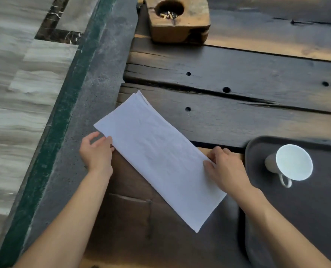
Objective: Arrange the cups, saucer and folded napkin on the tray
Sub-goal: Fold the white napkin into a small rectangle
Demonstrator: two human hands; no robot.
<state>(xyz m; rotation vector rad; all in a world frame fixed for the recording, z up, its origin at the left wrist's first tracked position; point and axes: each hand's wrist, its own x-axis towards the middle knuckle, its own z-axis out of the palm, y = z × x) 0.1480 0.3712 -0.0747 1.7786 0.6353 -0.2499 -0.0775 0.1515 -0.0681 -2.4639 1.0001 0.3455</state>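
Note:
A white napkin [157,155], folded into a long strip, lies slanted across the dark wooden table, its far end hanging over the table's left edge. My left hand [97,151] pinches its left long edge near the far end. My right hand [226,167] presses on its right long edge with the thumb on top. To the right lies a dark grey tray [257,151] with one white cup [292,163] on it, tipped on its side, mouth facing me and handle toward me. No saucer or second cup is in view.
A wooden block ashtray [178,18] with cigarette butts stands at the far side of the plank table [238,78]. Left of the table's edge run a grey stone kerb [95,74] and pale floor tiles.

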